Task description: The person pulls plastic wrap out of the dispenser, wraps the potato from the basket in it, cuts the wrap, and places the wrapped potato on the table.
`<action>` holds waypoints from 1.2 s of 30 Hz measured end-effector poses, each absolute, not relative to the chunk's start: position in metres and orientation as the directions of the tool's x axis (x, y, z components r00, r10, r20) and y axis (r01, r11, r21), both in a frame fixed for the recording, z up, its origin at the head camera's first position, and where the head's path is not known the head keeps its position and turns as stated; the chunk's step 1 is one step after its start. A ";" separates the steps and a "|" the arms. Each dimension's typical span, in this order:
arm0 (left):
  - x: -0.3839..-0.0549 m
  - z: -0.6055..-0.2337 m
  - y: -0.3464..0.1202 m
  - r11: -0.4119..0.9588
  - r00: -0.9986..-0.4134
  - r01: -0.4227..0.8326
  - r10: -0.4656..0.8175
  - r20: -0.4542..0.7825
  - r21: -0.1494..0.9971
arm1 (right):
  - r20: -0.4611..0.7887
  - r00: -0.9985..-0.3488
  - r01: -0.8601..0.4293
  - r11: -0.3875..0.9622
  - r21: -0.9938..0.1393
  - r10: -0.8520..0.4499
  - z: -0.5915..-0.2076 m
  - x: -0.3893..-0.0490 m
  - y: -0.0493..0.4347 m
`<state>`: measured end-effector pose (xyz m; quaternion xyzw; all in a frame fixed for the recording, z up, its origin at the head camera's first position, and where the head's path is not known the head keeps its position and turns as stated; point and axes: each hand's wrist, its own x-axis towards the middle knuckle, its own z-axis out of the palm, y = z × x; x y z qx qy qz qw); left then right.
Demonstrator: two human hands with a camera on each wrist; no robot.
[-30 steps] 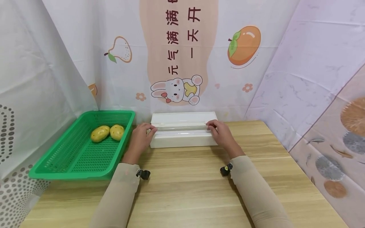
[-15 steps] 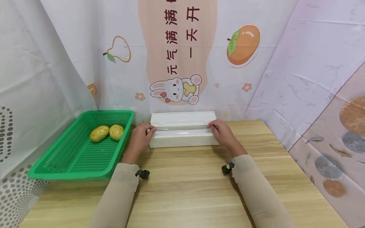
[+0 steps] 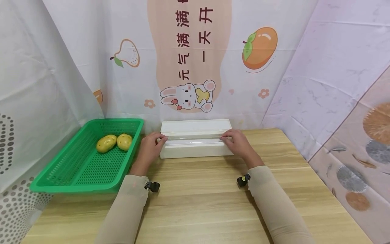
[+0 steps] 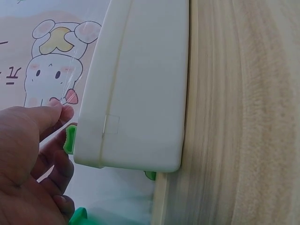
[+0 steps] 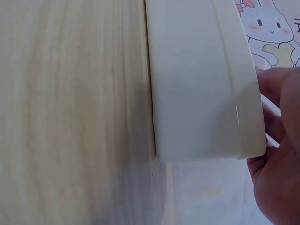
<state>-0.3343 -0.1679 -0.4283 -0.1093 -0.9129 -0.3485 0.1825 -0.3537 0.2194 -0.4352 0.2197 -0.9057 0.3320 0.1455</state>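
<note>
A long white cling film dispenser [image 3: 198, 151] stands at the back of the table, its lid [image 3: 196, 125] raised behind it. Clear cling film [image 3: 195, 138] stretches across its top between the two hands. At the dispenser's left end, the left hand [image 3: 148, 146] pinches the film between thumb and forefinger; creases in the film [image 4: 70, 86] show in the left wrist view. The right hand [image 3: 237, 144] pinches the film's other side at the right end. Its fingers reach behind the dispenser's wall in the right wrist view, so their tips are partly hidden.
A green plastic basket [image 3: 76, 187] stands left of the dispenser, close to the left forearm. Two potatoes [image 3: 106, 143] lie in it. A printed curtain [image 3: 195, 61] hangs right behind the dispenser. The wooden table [image 3: 195, 203] extends in front.
The film strip between the hands was lifted a little, and now looks like a thin taut line. The right hand shifted slightly outward, then back in. The left hand has barely moved.
</note>
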 end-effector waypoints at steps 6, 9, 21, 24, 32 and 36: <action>-0.333 -0.428 -0.168 0.729 -0.915 0.315 0.065 0.397 0.607 | 0.412 -0.876 -0.459 0.699 -0.548 -0.251 -0.435 -0.352 0.220; -0.333 -0.429 -0.168 0.728 -0.917 0.310 0.061 0.393 0.611 | 0.424 -0.873 -0.460 0.693 -0.555 -0.240 -0.437 -0.352 0.219; -0.336 -0.431 -0.169 0.725 -0.907 0.330 0.066 0.416 0.604 | 0.522 -0.826 -0.510 0.678 -0.530 -0.213 -0.442 -0.355 0.216; -0.336 -0.431 -0.168 0.716 -0.908 0.331 0.064 0.415 0.614 | 0.485 -0.843 -0.495 0.686 -0.533 -0.231 -0.443 -0.356 0.216; -0.337 -0.429 -0.166 0.671 -0.923 0.310 0.044 0.381 0.673 | 0.383 -0.903 -0.419 0.597 -0.684 -0.195 -0.441 -0.355 0.219; -0.338 -0.431 -0.166 0.656 -0.924 0.310 0.036 0.382 0.688 | 0.356 -0.920 -0.389 0.520 -0.761 -0.167 -0.439 -0.353 0.221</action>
